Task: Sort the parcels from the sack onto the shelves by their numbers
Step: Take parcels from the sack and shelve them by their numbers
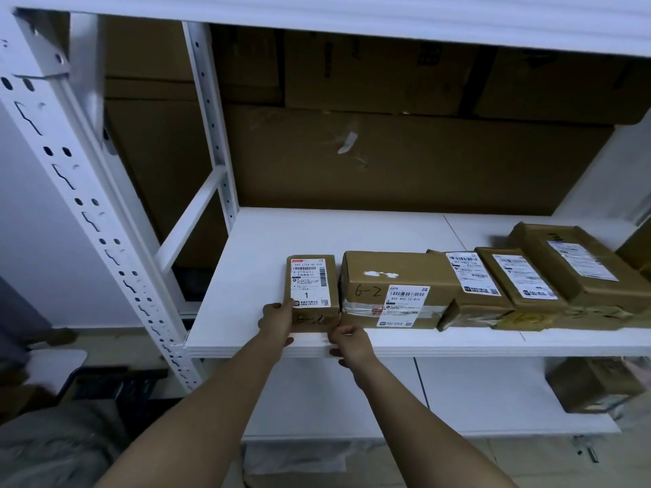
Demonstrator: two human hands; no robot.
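Observation:
A small brown parcel (311, 290) with a white label marked "1" and "6-2" written on its front lies at the left end of a row on the white shelf (253, 276). My left hand (276, 322) grips its lower left corner. My right hand (350, 343) hovers at the shelf's front edge just below the parcel's right corner, fingers loosely curled and holding nothing. Right beside it lies a larger parcel (394, 287), also marked "6-2". Further right, three labelled parcels (507, 280) overlap one another.
A slotted white upright (88, 191) stands to the left. Large cardboard boxes (387, 153) fill the space behind the shelf. A lower shelf (475, 399) holds another brown parcel (591, 385) at the right. Grey fabric (53, 449) lies at the bottom left.

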